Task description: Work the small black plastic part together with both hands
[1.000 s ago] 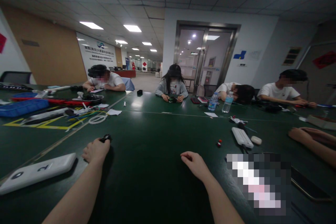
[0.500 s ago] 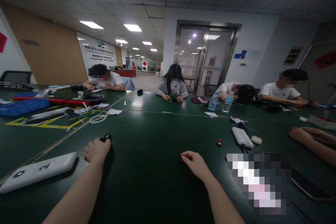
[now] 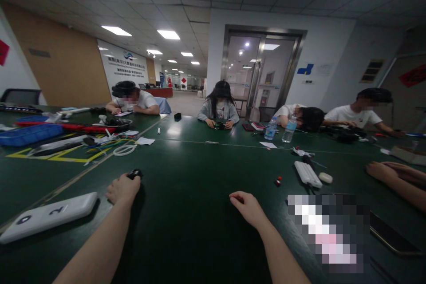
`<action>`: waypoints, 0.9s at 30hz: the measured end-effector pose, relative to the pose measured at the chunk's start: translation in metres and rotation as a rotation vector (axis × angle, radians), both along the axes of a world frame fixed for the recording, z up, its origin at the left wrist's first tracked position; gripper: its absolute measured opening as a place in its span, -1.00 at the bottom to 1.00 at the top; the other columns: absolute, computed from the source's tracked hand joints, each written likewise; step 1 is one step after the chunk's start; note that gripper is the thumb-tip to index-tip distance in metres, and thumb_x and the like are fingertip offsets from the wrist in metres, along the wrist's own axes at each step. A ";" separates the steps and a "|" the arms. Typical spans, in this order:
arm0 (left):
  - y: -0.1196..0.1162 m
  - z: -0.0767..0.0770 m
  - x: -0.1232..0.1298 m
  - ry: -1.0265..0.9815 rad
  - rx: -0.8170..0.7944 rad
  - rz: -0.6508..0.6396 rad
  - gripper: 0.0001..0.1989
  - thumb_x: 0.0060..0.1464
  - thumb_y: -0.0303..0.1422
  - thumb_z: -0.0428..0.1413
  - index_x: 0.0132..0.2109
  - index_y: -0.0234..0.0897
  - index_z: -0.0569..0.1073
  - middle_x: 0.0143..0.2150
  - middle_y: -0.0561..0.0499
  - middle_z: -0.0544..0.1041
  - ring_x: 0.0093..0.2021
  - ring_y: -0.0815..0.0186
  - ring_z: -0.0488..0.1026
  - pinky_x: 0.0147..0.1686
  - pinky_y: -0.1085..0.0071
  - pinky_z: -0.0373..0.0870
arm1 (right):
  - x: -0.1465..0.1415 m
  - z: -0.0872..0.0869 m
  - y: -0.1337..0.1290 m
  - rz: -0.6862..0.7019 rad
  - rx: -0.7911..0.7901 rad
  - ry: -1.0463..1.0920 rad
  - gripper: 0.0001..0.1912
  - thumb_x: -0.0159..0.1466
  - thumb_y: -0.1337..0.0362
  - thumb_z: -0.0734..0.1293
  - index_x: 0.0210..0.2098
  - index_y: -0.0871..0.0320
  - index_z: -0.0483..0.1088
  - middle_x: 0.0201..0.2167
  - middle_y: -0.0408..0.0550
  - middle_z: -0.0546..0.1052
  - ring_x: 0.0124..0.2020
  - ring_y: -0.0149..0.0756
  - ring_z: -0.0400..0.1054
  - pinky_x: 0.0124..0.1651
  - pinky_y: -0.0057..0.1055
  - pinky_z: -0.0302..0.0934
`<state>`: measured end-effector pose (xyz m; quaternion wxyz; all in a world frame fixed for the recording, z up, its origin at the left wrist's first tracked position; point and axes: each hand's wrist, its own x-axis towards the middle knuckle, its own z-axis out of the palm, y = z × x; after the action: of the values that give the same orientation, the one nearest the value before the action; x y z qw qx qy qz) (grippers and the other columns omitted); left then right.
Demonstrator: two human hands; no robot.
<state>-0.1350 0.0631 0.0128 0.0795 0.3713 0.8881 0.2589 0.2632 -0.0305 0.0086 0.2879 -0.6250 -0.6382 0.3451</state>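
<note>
My left hand (image 3: 122, 190) is closed round a small black object (image 3: 136, 174) on the green table (image 3: 186, 213); its dark end sticks out past the fingers. My right hand (image 3: 246, 206) rests on the tabletop with its fingers curled together and nothing visible in them. Left of my left forearm lies a long white device (image 3: 49, 216) marked with a 2. A small red and black item (image 3: 278, 181) is beyond my right hand, a little to its right.
White power bank (image 3: 308, 174), oval white case (image 3: 325, 178) and black phone (image 3: 392, 233) lie at right, near another person's hands (image 3: 392, 172). Two bottles (image 3: 289, 130) stand farther back. Cables (image 3: 124, 150) and a blue tray (image 3: 31, 135) are at left. Several people sit opposite.
The person at the far right has moved their hands apart, one reaching farther right. My own hands look unchanged.
</note>
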 end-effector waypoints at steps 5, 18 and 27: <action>0.001 -0.001 0.000 0.000 0.003 -0.010 -0.43 -0.03 -0.16 0.00 0.13 -0.29 0.34 0.11 -0.32 0.33 0.13 -0.12 0.22 0.02 0.03 0.18 | 0.001 -0.001 0.000 0.000 0.007 0.011 -0.72 0.20 0.19 0.26 -0.12 0.08 0.45 -0.14 -0.10 0.52 -0.09 -0.23 0.39 -0.04 -0.30 0.23; -0.001 0.001 0.003 0.068 -0.020 -0.064 -0.46 0.02 -0.14 -0.05 0.15 -0.18 0.32 0.11 -0.25 0.35 0.09 -0.10 0.27 -0.03 0.04 0.23 | 0.000 -0.001 0.000 0.010 0.001 -0.006 -0.70 0.22 0.19 0.24 -0.09 0.08 0.43 -0.13 -0.10 0.51 -0.08 -0.26 0.39 -0.05 -0.35 0.23; -0.001 0.002 0.010 0.155 -0.079 -0.175 -0.47 0.07 -0.21 -0.09 0.18 -0.25 0.27 0.10 -0.25 0.38 0.09 -0.05 0.30 -0.02 0.06 0.25 | 0.000 0.001 0.000 0.001 -0.015 -0.008 -0.71 0.21 0.20 0.25 -0.09 0.08 0.43 -0.13 -0.10 0.51 -0.08 -0.26 0.38 -0.04 -0.34 0.22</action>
<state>-0.1253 0.0621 0.0147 0.0477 0.4626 0.8654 0.1864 0.2629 -0.0308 0.0101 0.2808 -0.6282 -0.6370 0.3475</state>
